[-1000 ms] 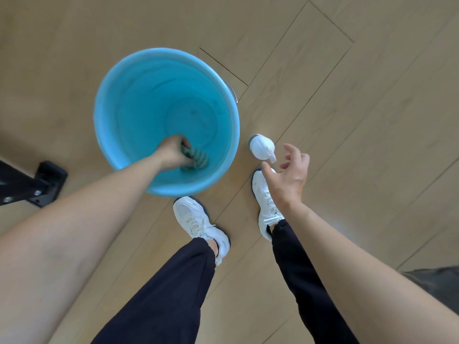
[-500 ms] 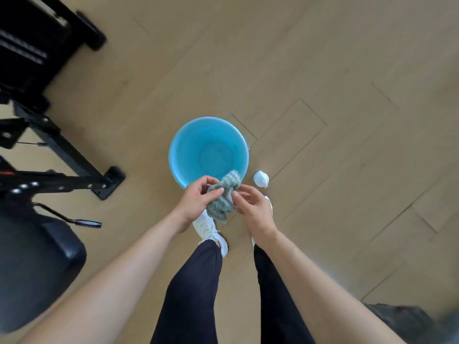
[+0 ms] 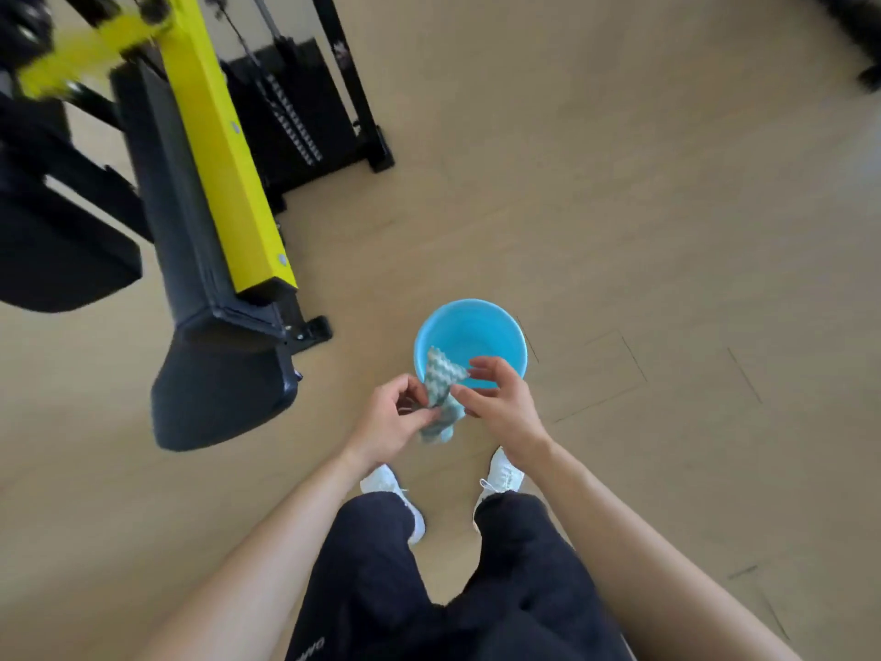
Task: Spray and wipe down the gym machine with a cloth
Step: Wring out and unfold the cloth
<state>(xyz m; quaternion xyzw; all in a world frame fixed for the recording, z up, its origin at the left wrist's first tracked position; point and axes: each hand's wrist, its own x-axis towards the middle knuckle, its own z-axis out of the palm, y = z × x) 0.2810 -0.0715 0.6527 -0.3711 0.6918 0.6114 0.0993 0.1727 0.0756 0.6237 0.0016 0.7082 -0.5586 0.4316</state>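
Inspector: Cloth (image 3: 441,388) location, please. Where did we find it?

Recorder: We found the cloth, green and white with a zigzag pattern, held up between both hands. In our view it overlapped the near-left rim of the blue bucket (image 3: 476,326), which stood on the floor (image 3: 643,231). Its lower end hung bunched below the left hand.

Inspector: State of each hand?

Recorder: We noted the left hand (image 3: 388,422) with its fingers curled in, gripping the cloth's lower half. The right hand (image 3: 503,403) was looser. Its thumb and forefinger pinched the cloth's upper right edge. The other fingers were bent and spread, touching nothing we could make out.

Inspector: And the gym machine?

Recorder: We recorded the gym machine (image 3: 210,174) standing on the floor to the left of the bucket, well apart from both hands. It had a yellow beam sloping down over a long black backrest, a wide black pad (image 3: 219,398) at its near end, and a weight stack (image 3: 291,116) behind. Its far-left parts were blurred, so we logged no detail there.

Inspector: Anything further?

Recorder: We saw the person's white shoes (image 3: 503,472) planted on the floor on the near side of the bucket, with dark trousers (image 3: 429,589) above them. Both forearms were bare.
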